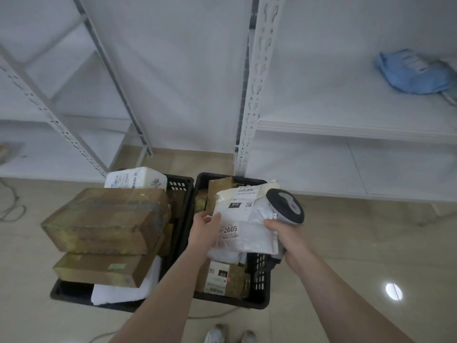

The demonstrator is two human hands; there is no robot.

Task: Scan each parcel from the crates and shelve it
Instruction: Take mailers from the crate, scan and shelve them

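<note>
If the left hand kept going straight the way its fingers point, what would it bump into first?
The left hand already grips the white parcel. Further on, it would probably meet the brown box standing in the right crate, though depth is hard to judge.

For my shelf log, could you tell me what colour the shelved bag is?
Blue bag, head view.

The white parcel covers the palm side of both hands, and its small label print is too blurred to read. The scanner handle is buried in the right hand. The blue bag on the shelf is cut by the right edge. Shoes are cropped at the bottom.
</note>
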